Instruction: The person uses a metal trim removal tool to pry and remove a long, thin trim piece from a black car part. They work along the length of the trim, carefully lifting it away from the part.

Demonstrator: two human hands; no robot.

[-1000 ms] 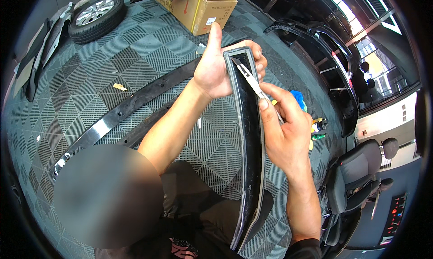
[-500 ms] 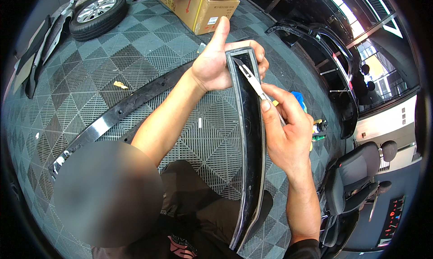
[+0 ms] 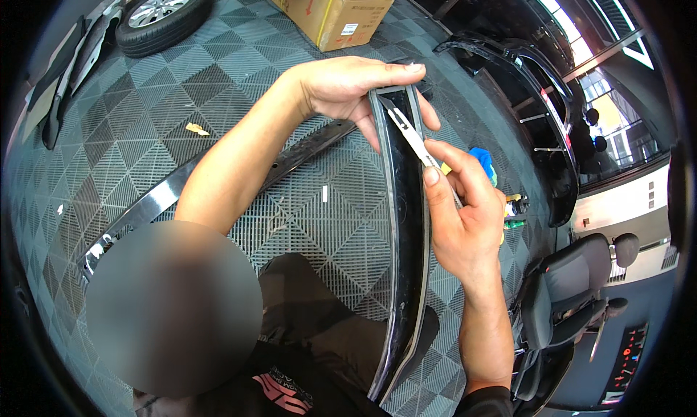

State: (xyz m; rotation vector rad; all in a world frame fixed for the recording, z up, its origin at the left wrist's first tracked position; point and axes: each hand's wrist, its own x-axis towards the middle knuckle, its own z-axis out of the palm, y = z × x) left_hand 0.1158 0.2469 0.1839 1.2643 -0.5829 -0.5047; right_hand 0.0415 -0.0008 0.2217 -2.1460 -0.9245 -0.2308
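Observation:
A long black trim panel [image 3: 407,264] with a grey rubber-like edging runs up the middle, from beside my leg to its squared far end. At that end my left hand [image 3: 347,85] grips it, thumb stretched across the top edge and fingers partly hidden behind. My right hand [image 3: 468,221] closes round a slim, silvery utility knife [image 3: 408,132]. The knife's dark blade points up and left, lying over the panel's inner face close to the left edging. Whether the blade touches the edging I cannot tell.
Behind the panel, another long black strip [image 3: 163,193] lies on the grey tiled floor [image 3: 327,228]. A wheel [image 3: 162,18] and a cardboard box [image 3: 341,18] stand at the back. Bottles [image 3: 515,205] and a blue cloth-like item [image 3: 481,159] sit at right, near car seats [image 3: 573,286].
My left hand has rolled over: its thumb, upright before, now lies across the panel's end. The left forearm has swung left and upward. The knife and right hand have barely shifted.

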